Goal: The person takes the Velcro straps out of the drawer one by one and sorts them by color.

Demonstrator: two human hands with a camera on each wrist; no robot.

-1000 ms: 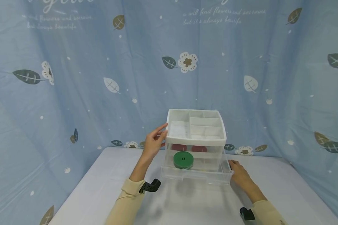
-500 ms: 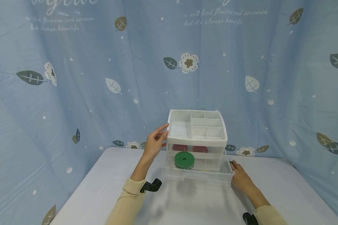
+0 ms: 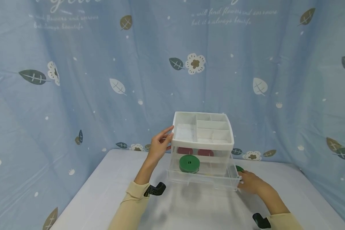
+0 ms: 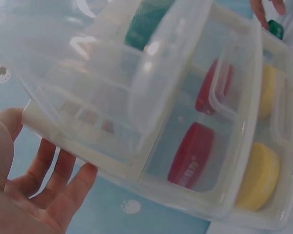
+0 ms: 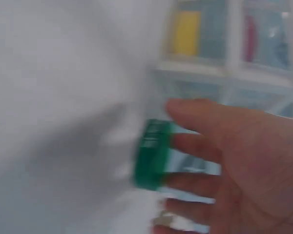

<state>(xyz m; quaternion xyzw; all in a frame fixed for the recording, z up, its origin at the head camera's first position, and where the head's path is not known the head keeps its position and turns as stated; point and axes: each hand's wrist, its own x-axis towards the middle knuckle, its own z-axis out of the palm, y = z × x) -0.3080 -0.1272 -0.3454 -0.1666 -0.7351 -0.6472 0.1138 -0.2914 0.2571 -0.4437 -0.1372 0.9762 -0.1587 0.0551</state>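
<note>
A white drawer unit [image 3: 203, 146] with a compartmented top stands on the table. One clear drawer [image 3: 204, 182] is pulled out, with a green round flat case [image 3: 189, 163] in it. My left hand [image 3: 158, 145] rests its fingertips against the unit's left side; the left wrist view shows its fingers [image 4: 71, 185] spread along the white edge. Beside the unit's right side, my right hand [image 3: 251, 182] touches a second green round case [image 3: 239, 168] on the table. In the blurred right wrist view, its fingers reach this case [image 5: 152, 155] and its thumb [image 5: 185, 109] stands off it.
Red round cases [image 4: 191, 155] and yellow round cases [image 4: 260, 175] show through the unit's other clear layers. The white table [image 3: 103, 191] extends to both sides. A blue patterned curtain [image 3: 149, 64] hangs behind.
The right hand has shifted slightly right, and more of the green case beside the unit has come into sight. The left hand keeps its place on the unit.
</note>
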